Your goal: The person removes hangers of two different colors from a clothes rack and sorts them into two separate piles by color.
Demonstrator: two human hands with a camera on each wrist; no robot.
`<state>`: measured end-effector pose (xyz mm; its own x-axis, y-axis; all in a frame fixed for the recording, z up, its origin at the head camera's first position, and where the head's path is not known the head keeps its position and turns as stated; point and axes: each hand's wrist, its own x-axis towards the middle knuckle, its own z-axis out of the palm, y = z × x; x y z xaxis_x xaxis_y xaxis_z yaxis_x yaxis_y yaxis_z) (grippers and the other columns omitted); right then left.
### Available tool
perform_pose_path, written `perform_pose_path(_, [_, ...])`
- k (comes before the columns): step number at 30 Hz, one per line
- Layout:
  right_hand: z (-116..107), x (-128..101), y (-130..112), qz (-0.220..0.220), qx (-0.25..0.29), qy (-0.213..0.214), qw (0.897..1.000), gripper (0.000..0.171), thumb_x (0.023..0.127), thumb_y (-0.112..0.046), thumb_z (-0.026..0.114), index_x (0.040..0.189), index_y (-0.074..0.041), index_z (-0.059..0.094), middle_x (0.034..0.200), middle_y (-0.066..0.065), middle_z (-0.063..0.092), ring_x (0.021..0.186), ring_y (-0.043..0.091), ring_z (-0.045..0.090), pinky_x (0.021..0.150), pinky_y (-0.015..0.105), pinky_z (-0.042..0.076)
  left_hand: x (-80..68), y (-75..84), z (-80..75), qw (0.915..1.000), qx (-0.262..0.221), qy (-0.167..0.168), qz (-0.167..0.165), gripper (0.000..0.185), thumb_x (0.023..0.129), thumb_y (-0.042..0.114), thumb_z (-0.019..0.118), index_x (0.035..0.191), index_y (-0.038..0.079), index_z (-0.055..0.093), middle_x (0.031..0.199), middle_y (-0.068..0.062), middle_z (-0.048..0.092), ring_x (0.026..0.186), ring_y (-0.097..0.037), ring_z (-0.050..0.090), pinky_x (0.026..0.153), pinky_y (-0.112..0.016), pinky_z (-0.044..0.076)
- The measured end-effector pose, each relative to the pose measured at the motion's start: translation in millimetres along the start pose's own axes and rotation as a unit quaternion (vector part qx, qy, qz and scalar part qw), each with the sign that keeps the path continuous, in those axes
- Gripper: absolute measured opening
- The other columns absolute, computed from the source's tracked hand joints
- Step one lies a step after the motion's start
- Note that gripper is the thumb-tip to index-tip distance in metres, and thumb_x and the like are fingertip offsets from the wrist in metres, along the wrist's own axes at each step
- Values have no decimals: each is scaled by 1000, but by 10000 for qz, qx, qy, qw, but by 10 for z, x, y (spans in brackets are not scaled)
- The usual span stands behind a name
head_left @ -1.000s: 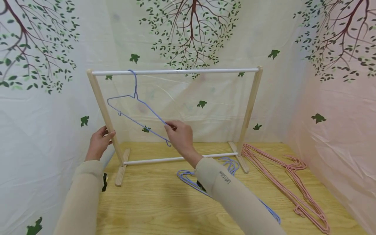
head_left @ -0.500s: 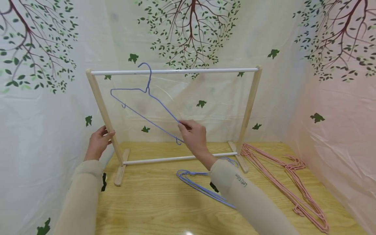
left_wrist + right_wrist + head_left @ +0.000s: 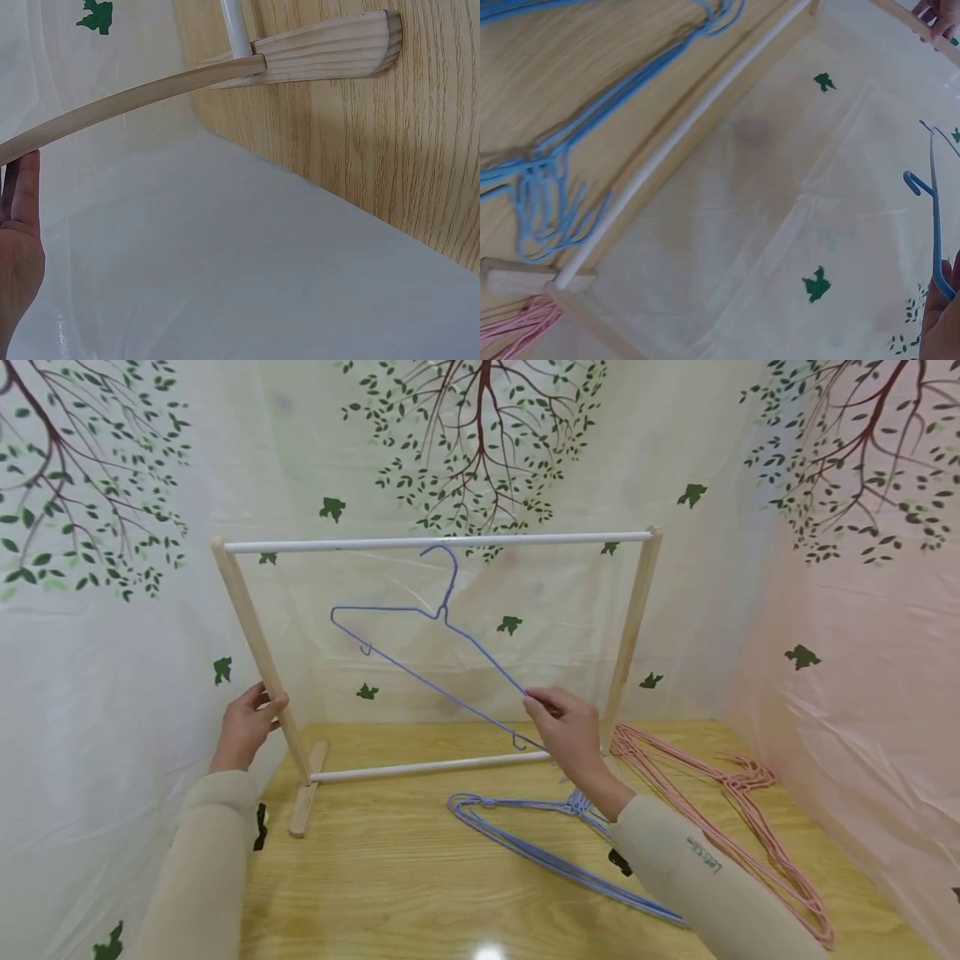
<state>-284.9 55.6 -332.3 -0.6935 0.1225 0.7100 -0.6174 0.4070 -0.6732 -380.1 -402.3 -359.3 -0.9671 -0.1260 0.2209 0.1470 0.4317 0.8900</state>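
I'm pinching the blue hanger [image 3: 442,652] in my right hand [image 3: 572,732], keeping its hook just under the rail [image 3: 438,541]; my left hand [image 3: 243,727] is gripping the post [image 3: 258,652], steadying it.

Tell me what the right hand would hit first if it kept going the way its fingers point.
The right hand pinches the blue hanger with fingers pointing up-left. Straight on, it would probably pass through the rack's open frame toward the tree-printed curtain; depth is unclear.
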Motion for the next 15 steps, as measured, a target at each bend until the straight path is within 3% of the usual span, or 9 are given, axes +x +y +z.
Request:
perform_pose_path(2, [-124, -74, -82, 222, -84, -121, 9996, 11, 90, -3, 71, 99, 3, 77, 86, 13, 73, 71, 8, 65, 61, 12, 51, 4, -2, -4, 10000, 3, 3, -29, 56, 104, 26, 52, 153, 4, 36, 139, -24, 49, 110, -20, 57, 85, -23, 55])
perform_pose_path(6, [-350, -258, 6, 588, -247, -287, 9976, 13, 91, -3, 71, 101, 3, 76, 91, 15, 73, 73, 8, 64, 63, 12, 50, 7, 7, 0, 10000, 20, 12, -64, 56, 104, 27, 52, 153, 4, 36, 139, -24, 49, 115, -24, 57, 89, -28, 55])
perform_pose_path(9, [-501, -421, 239, 517, -393, -345, 9973, 13, 90, -7, 73, 101, -2, 78, 89, 11, 74, 70, 7, 64, 58, 14, 50, 5, 19, 2, 10000, 11, 4, -50, 56, 105, 26, 51, 153, 4, 36, 139, -24, 49, 114, -24, 56, 94, -35, 54])
perform_pose_path(15, [-759, -769, 452, 223, -659, -602, 9958, 13, 89, -3, 73, 101, -2, 78, 86, 6, 73, 70, 7, 64, 56, 16, 52, -20, 25, -13, 9999, -109, 13, -65, 57, 105, 28, 51, 154, 6, 34, 141, -24, 48, 116, -25, 55, 102, -50, 48])
